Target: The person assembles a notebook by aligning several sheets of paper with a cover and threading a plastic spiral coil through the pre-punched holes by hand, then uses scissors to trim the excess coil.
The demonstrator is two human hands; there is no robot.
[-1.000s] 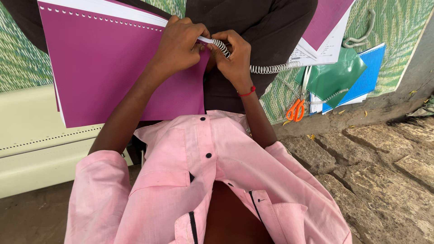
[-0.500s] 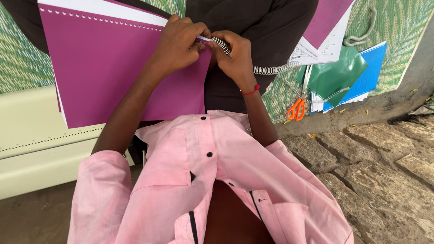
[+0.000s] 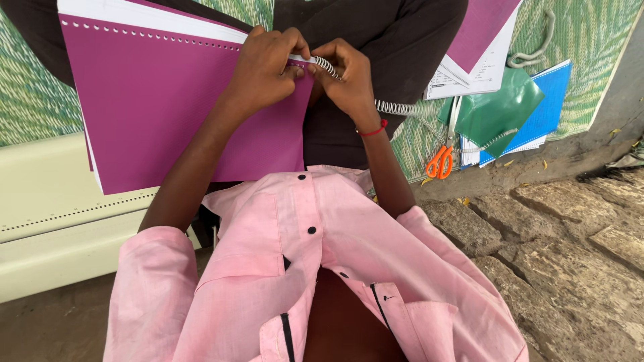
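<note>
Nearest the camera is the person's pink button shirt (image 3: 315, 268), with both bare forearms reaching away from it. The left hand (image 3: 265, 70) lies on the upper right corner of a purple punched cover (image 3: 181, 107), its fingers (image 3: 292, 47) pinching that corner where the white spiral binding coil (image 3: 376, 100) enters the holes. The right hand (image 3: 345, 74), with a red thread at the wrist, has its fingers clenched on the coil just beside the left hand; the coil's free length trails off to the right. Farther right, on the green woven mat (image 3: 590, 60), lie orange-handled scissors (image 3: 439, 161), a green plastic sheet (image 3: 496, 107) and a blue cover (image 3: 550, 100).
</note>
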